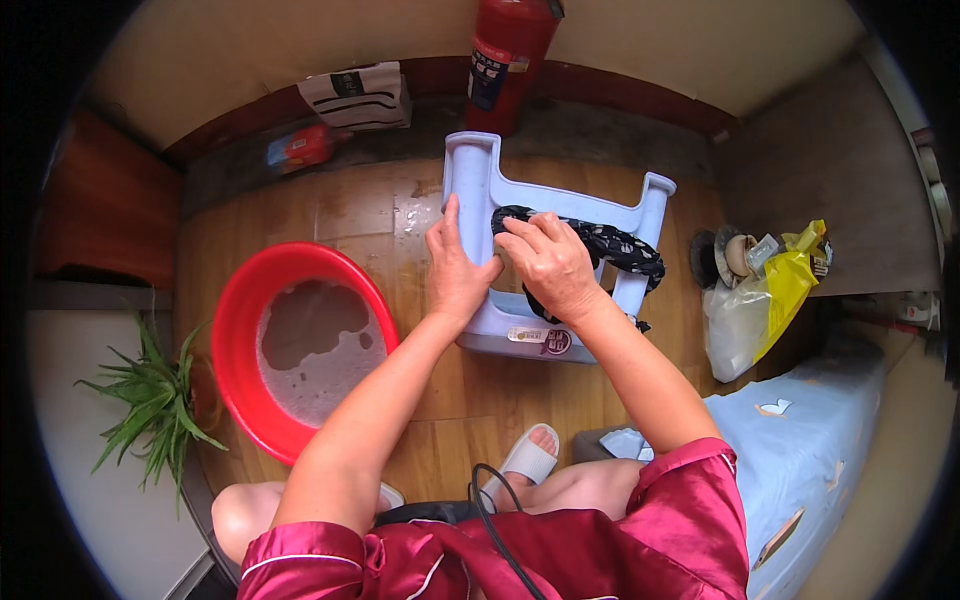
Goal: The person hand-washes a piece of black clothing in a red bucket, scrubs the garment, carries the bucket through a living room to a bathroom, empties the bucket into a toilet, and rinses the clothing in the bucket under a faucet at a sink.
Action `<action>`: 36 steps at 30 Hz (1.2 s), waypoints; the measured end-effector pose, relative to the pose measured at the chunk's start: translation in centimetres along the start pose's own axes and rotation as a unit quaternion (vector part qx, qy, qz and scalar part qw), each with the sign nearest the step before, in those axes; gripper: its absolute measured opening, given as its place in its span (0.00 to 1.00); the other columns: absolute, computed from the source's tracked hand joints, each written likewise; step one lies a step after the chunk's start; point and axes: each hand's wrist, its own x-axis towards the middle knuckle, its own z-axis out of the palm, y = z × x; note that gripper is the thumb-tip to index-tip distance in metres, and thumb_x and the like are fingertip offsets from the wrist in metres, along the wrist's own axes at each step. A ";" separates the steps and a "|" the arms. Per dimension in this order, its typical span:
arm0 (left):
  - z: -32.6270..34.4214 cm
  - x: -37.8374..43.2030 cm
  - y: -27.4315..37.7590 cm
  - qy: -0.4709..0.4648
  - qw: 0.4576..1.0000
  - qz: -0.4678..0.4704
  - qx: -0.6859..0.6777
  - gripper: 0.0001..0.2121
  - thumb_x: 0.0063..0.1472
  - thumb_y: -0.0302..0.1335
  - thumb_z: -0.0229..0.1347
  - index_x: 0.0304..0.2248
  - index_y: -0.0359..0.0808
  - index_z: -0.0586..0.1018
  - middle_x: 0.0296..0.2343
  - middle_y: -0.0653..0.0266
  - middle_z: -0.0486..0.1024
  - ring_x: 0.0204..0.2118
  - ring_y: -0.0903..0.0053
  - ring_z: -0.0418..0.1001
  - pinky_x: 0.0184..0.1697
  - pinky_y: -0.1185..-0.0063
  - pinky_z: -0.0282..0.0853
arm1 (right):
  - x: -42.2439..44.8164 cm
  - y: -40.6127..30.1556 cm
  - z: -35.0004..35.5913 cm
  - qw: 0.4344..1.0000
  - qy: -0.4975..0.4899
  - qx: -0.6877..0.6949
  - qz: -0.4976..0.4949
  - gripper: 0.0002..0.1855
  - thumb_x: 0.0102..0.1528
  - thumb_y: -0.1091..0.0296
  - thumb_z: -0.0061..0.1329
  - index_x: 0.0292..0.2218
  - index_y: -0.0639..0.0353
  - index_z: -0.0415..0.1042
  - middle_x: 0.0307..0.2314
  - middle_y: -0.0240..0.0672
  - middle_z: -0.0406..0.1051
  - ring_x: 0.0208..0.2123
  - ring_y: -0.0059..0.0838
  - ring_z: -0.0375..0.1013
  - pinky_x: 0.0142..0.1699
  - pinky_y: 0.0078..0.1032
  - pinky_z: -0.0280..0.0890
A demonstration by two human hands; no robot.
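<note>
A light blue plastic stool [570, 184] lies tipped over on the wooden floor, its legs pointing away from me. My left hand [459, 262] grips its left side, thumb spread from the fingers. My right hand [551, 262] presses on a dark patterned cloth [619, 251], which is draped across the stool's frame and hangs through its opening. To the left stands a red plastic basin [236, 360] holding murky water with foam on its surface.
A red fire extinguisher [506, 67] stands by the wall behind the stool, with a paper bag [360, 97] and a red bottle [304, 148] to its left. An aloe plant [157, 409] is at the left. A yellow and clear plastic bag [765, 300] lies at the right.
</note>
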 end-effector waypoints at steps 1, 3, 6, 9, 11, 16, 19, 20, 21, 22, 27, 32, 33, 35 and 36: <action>-0.2 0.1 0.0 -0.009 1.000 -0.013 -0.011 0.45 0.37 0.27 0.57 0.54 0.51 0.44 0.44 0.54 0.53 0.45 0.60 0.60 0.42 0.70 0.64 | 0.0 -0.1 0.1 1.000 0.002 -0.019 -0.013 0.12 0.38 0.75 0.45 0.29 0.56 0.70 0.32 0.28 0.69 0.31 0.27 0.65 0.35 0.22 0.64; -0.5 0.1 -0.2 -0.020 0.999 -0.029 -0.022 0.45 0.37 0.27 0.57 0.54 0.50 0.45 0.44 0.54 0.53 0.45 0.59 0.60 0.43 0.70 0.63 | 0.0 -0.4 0.1 0.999 -0.002 -0.031 -0.012 0.12 0.38 0.74 0.45 0.30 0.56 0.70 0.32 0.28 0.69 0.31 0.27 0.65 0.35 0.22 0.63; -0.8 0.1 0.2 -0.010 1.000 0.000 -0.021 0.44 0.37 0.27 0.56 0.54 0.49 0.45 0.44 0.53 0.52 0.45 0.58 0.59 0.44 0.70 0.63 | -0.3 0.0 -0.3 0.998 -0.006 -0.066 -0.012 0.12 0.37 0.72 0.45 0.30 0.55 0.70 0.33 0.25 0.68 0.31 0.26 0.64 0.32 0.20 0.62; -0.9 0.2 1.2 -0.054 0.996 -0.039 -0.061 0.43 0.37 0.25 0.55 0.54 0.41 0.45 0.44 0.49 0.53 0.48 0.58 0.54 0.50 0.71 0.56 | -1.0 0.6 -0.9 0.996 -0.009 -0.085 -0.001 0.12 0.37 0.72 0.45 0.29 0.54 0.70 0.34 0.24 0.68 0.31 0.26 0.63 0.31 0.20 0.61; -0.4 0.4 0.5 -0.012 1.000 0.016 -0.018 0.43 0.36 0.27 0.55 0.54 0.48 0.46 0.44 0.53 0.52 0.45 0.58 0.59 0.45 0.70 0.62 | -1.2 0.6 -1.3 0.995 -0.018 -0.100 0.022 0.13 0.37 0.72 0.45 0.30 0.54 0.71 0.34 0.23 0.69 0.31 0.26 0.63 0.32 0.21 0.62; -1.1 0.6 1.0 -0.046 0.997 -0.032 -0.056 0.42 0.36 0.26 0.54 0.54 0.42 0.47 0.44 0.50 0.52 0.48 0.58 0.55 0.51 0.71 0.55 | -2.9 1.7 -3.3 0.988 -0.040 -0.136 0.063 0.12 0.37 0.74 0.45 0.29 0.54 0.71 0.33 0.23 0.69 0.30 0.27 0.63 0.33 0.20 0.63; -1.3 0.5 1.2 -0.052 0.996 -0.048 -0.054 0.43 0.36 0.26 0.54 0.54 0.46 0.47 0.44 0.50 0.52 0.47 0.59 0.56 0.50 0.71 0.56 | -4.1 2.3 -4.9 0.977 -0.062 -0.160 0.124 0.13 0.37 0.77 0.45 0.29 0.55 0.71 0.33 0.23 0.69 0.31 0.29 0.63 0.35 0.21 0.64; -1.1 0.4 0.7 -0.034 0.998 -0.032 -0.038 0.43 0.36 0.27 0.54 0.54 0.48 0.47 0.43 0.53 0.52 0.46 0.59 0.58 0.47 0.71 0.59 | -4.7 2.6 -5.4 0.972 -0.068 -0.162 0.154 0.13 0.38 0.77 0.45 0.29 0.55 0.71 0.32 0.24 0.70 0.32 0.29 0.63 0.35 0.22 0.64; -1.0 0.5 0.9 -0.018 0.999 -0.014 -0.025 0.43 0.35 0.27 0.54 0.54 0.50 0.47 0.43 0.55 0.53 0.44 0.59 0.60 0.45 0.70 0.63 | -5.3 2.9 -6.0 0.966 -0.073 -0.168 0.184 0.12 0.38 0.78 0.45 0.29 0.54 0.71 0.32 0.24 0.70 0.32 0.30 0.63 0.36 0.22 0.65; -0.8 0.4 1.1 -0.018 0.999 -0.011 -0.028 0.43 0.35 0.27 0.54 0.54 0.50 0.47 0.43 0.55 0.53 0.44 0.59 0.60 0.45 0.70 0.63 | -5.9 3.2 -6.4 0.960 -0.072 -0.152 0.225 0.11 0.40 0.78 0.44 0.29 0.54 0.70 0.30 0.26 0.70 0.32 0.32 0.63 0.36 0.24 0.65; -0.6 0.1 2.1 -0.053 0.998 -0.037 -0.024 0.43 0.36 0.29 0.55 0.54 0.49 0.47 0.44 0.53 0.52 0.47 0.60 0.59 0.46 0.72 0.62 | -7.0 4.5 -7.2 0.937 -0.081 -0.142 0.309 0.09 0.44 0.77 0.43 0.30 0.55 0.70 0.27 0.31 0.70 0.33 0.35 0.63 0.36 0.29 0.64; -0.5 0.1 0.9 -0.033 0.999 -0.035 -0.017 0.44 0.37 0.31 0.57 0.54 0.51 0.46 0.44 0.55 0.52 0.45 0.60 0.59 0.44 0.70 0.62 | -7.1 6.4 -8.4 0.887 -0.006 0.081 0.454 0.10 0.47 0.76 0.39 0.33 0.58 0.69 0.24 0.36 0.70 0.28 0.29 0.66 0.36 0.24 0.62; -0.4 0.1 0.9 -0.029 0.999 -0.026 -0.014 0.45 0.37 0.31 0.58 0.54 0.52 0.45 0.43 0.56 0.52 0.45 0.61 0.59 0.43 0.70 0.63 | -6.8 6.4 -9.0 0.852 0.047 0.213 0.476 0.10 0.48 0.76 0.39 0.34 0.60 0.69 0.24 0.34 0.70 0.27 0.23 0.66 0.35 0.19 0.62; -0.6 0.1 0.8 -0.045 0.998 -0.031 -0.018 0.44 0.40 0.35 0.58 0.54 0.52 0.44 0.44 0.54 0.51 0.45 0.59 0.59 0.44 0.69 0.62 | -3.7 3.9 -11.2 0.768 0.078 0.414 0.482 0.10 0.49 0.78 0.37 0.35 0.66 0.67 0.26 0.30 0.68 0.27 0.13 0.65 0.33 0.11 0.60; -0.6 0.2 0.3 -0.055 0.998 -0.021 -0.036 0.42 0.43 0.37 0.57 0.55 0.51 0.43 0.44 0.51 0.50 0.46 0.57 0.57 0.47 0.68 0.59 | -2.4 2.9 -12.2 0.739 0.077 0.471 0.475 0.11 0.48 0.79 0.37 0.34 0.66 0.67 0.26 0.30 0.68 0.27 0.13 0.65 0.33 0.11 0.61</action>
